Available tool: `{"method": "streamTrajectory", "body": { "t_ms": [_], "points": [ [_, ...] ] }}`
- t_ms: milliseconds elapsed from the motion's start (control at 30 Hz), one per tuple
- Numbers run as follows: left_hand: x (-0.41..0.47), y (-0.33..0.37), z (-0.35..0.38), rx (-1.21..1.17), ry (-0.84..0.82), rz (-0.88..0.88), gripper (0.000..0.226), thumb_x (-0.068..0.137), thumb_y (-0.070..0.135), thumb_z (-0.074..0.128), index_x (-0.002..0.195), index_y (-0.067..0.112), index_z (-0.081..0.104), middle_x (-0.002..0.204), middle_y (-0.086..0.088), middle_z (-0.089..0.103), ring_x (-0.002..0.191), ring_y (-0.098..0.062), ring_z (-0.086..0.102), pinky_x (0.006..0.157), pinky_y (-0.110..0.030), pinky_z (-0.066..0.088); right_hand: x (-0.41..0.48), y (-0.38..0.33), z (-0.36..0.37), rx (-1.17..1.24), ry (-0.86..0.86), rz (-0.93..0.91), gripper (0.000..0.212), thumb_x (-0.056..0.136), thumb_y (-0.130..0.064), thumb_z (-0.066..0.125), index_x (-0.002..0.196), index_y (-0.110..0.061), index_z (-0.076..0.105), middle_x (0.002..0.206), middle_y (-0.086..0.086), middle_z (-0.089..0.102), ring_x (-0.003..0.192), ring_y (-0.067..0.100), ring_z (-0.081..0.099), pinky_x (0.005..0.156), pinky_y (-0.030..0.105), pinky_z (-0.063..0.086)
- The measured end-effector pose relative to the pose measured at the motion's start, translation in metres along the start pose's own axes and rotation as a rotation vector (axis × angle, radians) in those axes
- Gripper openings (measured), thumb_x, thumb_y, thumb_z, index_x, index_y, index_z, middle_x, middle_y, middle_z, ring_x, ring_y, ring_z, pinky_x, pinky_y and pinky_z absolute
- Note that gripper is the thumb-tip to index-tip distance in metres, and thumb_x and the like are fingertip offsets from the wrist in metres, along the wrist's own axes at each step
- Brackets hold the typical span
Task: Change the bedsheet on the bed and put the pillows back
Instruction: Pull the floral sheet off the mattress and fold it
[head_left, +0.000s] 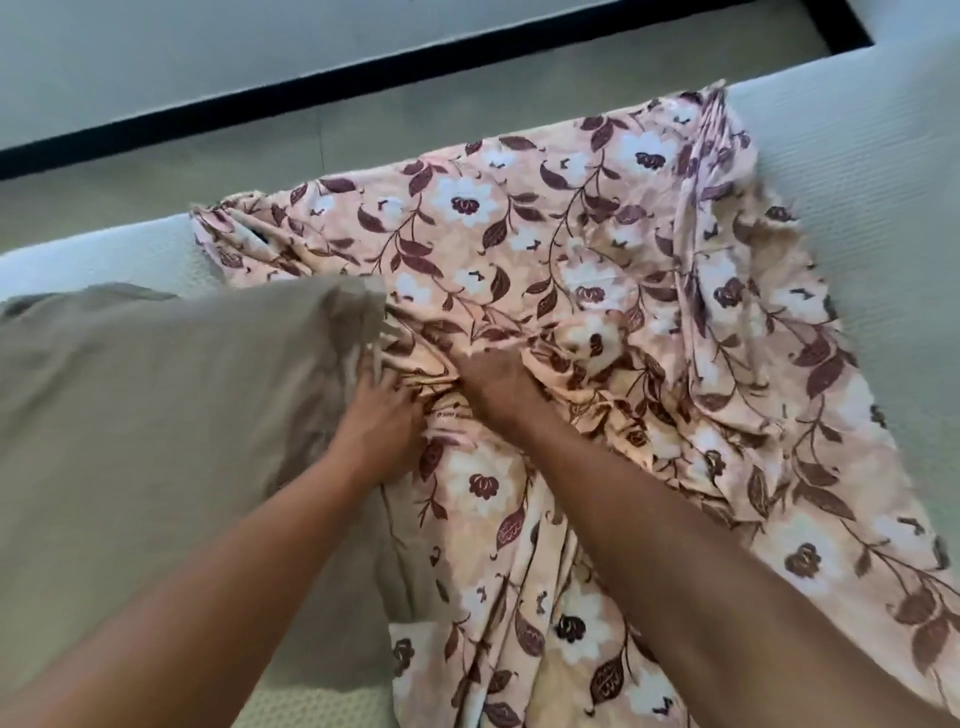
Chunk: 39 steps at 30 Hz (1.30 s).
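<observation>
The floral sheet (571, 234) lies part-folded on the bare mattress (857, 182) beside a pillow (156, 389), the right hand (493, 382) holding bunched folds in its grip and the left hand (382, 415) too blurred to tell, so spreading seems under way and the next move probably calls for drawing the layers open towards the corners.

On floral bedsheet (597, 249): left hand (382, 415) presses; right hand (496, 382) grips.

Beige pillow (156, 405) blocks 9 o'clock; bunched floral bedsheet (571, 234) fills centre; bare mattress (883, 182) open at 2 o'clock.

Both forearms are bare to the frame's edge (wrists included); the left hand (382, 415) and right hand (493, 382) likewise.
</observation>
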<state>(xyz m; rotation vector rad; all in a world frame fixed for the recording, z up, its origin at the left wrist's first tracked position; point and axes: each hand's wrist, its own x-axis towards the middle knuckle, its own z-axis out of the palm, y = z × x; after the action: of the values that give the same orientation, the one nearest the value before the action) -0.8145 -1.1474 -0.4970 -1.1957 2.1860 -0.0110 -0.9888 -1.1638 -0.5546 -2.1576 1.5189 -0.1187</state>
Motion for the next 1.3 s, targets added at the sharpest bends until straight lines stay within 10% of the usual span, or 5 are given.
{"method": "streamTrajectory", "body": {
  "t_ms": [233,567,800,1033,1300],
  "points": [
    [0.0,-0.007,0.015,-0.205,-0.074,-0.076,0.043,0.07,0.042,0.05,0.085,0.012,0.077,0.09,-0.016,0.071,0.113,-0.042,0.06,0.116,-0.064,0.02,-0.073,0.164,-0.121,0.175,0.561,1.117,0.032,0.099,-0.023,0.058,0.123,-0.003,0.063,0.113,0.01,0.068,0.105,0.031,0.066,0.079,0.039,0.049],
    [0.104,0.112,-0.093,-1.636,0.099,-0.935,0.063,0.093,0.064,0.057,0.104,0.002,0.065,0.117,-0.023,0.065,0.115,-0.039,0.062,0.088,-0.038,0.048,-0.186,0.097,-0.059,0.417,-0.431,0.024,0.027,0.097,-0.046,0.057,0.085,-0.022,0.063,0.072,-0.009,0.057,0.057,0.004,0.052,0.056,0.028,0.047],
    [0.095,0.079,-0.081,-2.604,0.415,-1.167,0.066,0.088,0.072,0.058,0.122,0.015,0.059,0.108,-0.009,0.075,0.089,-0.027,0.074,0.071,-0.049,0.063,-0.169,0.204,-0.121,0.324,0.602,0.837,0.033,0.086,-0.037,0.072,0.109,-0.016,0.061,0.105,0.003,0.067,0.098,0.024,0.065,0.081,0.036,0.053],
    [0.089,0.133,-0.122,-0.746,0.067,-0.243,0.056,0.096,0.05,0.056,0.145,0.029,0.039,0.132,-0.019,0.053,0.115,-0.035,0.06,0.088,-0.045,0.054,-0.076,0.198,-0.127,-0.008,0.392,0.269,0.022,0.084,-0.025,0.067,0.104,-0.016,0.07,0.109,0.009,0.062,0.1,0.03,0.061,0.086,0.04,0.05],
    [0.088,0.147,-0.081,-1.447,0.44,-0.774,0.031,0.089,0.042,0.056,0.084,0.018,0.075,0.076,0.001,0.074,0.074,-0.018,0.071,0.071,-0.038,0.058,-0.035,0.177,-0.088,0.234,0.319,0.395,0.033,0.094,-0.009,0.062,0.125,-0.018,0.069,0.117,0.007,0.065,0.094,0.017,0.065,0.067,0.016,0.051]
  ]
}}
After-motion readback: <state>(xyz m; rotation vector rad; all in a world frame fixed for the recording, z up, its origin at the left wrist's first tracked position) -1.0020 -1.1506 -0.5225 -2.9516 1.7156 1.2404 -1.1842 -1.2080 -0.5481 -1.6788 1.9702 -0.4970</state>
